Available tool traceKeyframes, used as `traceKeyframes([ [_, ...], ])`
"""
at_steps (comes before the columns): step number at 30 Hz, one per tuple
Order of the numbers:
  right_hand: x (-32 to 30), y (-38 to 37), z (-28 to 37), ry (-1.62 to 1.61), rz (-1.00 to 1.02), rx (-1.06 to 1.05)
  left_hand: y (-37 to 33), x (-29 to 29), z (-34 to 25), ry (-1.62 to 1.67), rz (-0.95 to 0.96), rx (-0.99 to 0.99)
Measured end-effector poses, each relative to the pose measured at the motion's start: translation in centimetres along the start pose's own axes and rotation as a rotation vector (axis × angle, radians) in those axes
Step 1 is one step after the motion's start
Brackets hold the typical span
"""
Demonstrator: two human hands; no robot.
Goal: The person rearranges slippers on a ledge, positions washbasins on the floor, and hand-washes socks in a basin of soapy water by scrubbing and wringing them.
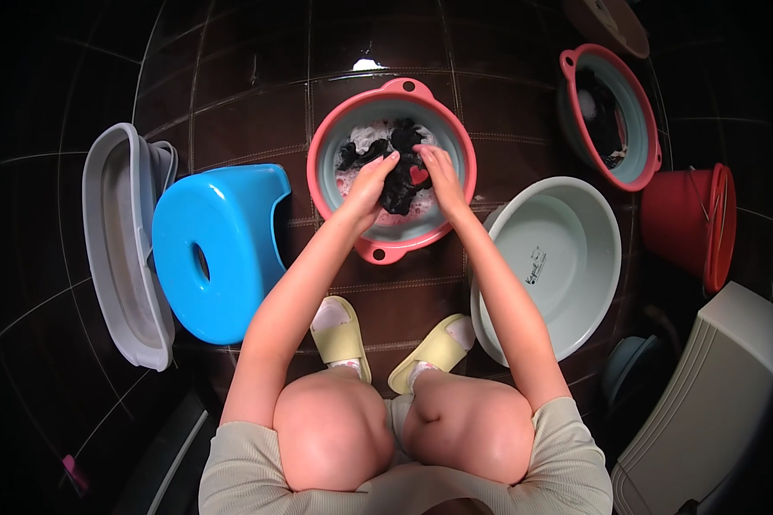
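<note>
Seen from above, a person's two hands hold a wet black cloth (398, 190) with a red heart (418, 176) inside a pink-rimmed round basin (337, 110) of suds (369, 136). The left hand (371, 184) rests its thumb on top, other fingers mostly hidden; the right hand's (443, 178) fingers press together along the cloth. A blue plastic stool (176, 227) stands left.

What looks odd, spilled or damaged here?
Nothing plainly damaged. Only a bright white patch on the floor, just beyond the basin the hands are in, stands out against the dark tiles. Could be glare or water; can't tell which.
</note>
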State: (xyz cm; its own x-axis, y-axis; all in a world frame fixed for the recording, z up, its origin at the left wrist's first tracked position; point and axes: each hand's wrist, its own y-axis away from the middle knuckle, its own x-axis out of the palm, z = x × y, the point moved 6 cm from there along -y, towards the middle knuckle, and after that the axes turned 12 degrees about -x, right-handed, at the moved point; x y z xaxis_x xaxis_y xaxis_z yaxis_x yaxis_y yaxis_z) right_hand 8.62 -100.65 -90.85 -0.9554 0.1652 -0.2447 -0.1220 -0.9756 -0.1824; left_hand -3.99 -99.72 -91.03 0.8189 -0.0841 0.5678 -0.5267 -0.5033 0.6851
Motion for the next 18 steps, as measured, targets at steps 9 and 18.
traceKeyframes([
  [9, 2.3, 1.9, -3.6, 0.278, 0.313, 0.276, -2.7, -6.0, 0.3, -1.162, -0.662, 0.274],
  [18, 5.4, 2.5, -6.7, 1.135, 0.399, 0.076, -5.4, -4.5, 2.4, -2.092, -0.829, 0.671],
])
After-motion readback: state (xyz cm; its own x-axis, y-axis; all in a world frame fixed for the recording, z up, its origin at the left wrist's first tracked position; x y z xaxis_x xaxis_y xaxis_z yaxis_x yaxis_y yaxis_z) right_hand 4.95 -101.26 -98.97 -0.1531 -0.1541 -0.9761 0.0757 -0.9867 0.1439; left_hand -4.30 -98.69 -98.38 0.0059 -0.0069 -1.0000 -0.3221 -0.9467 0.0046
